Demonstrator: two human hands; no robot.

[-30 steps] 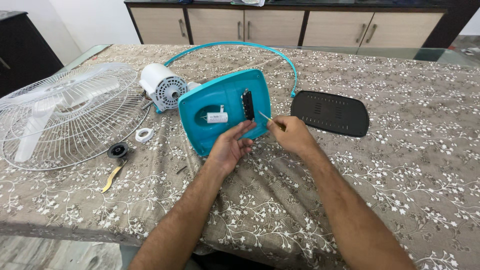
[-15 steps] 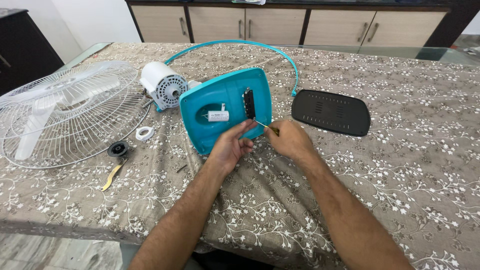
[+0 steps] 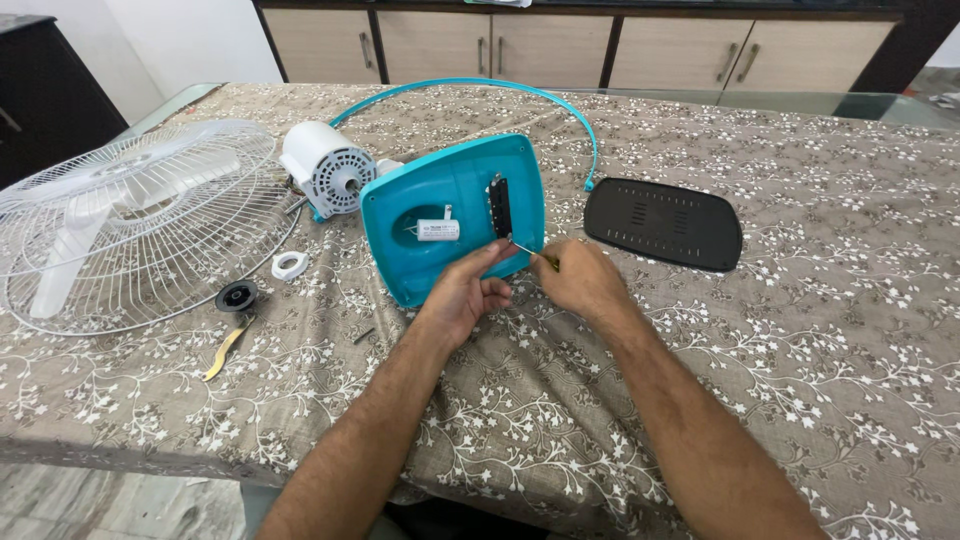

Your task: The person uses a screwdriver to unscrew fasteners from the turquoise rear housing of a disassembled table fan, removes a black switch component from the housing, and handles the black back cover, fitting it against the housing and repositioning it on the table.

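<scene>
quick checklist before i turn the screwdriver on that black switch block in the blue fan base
1. Left hand steadying the turquoise plastic fan base: ok, fingers rest on its lower edge.
2. Thin screwdriver gripped in the right hand: ok.
3. Tip seated at the lower end of the black switch block: cannot tell, too small to see.
4. Base propped stably on the floral tablecloth: cannot tell, it stands tilted.
5. White cylindrical capacitor apart from the tip: ok.
6. Black oval bottom cover out of the way: ok, lies to the right.
</scene>
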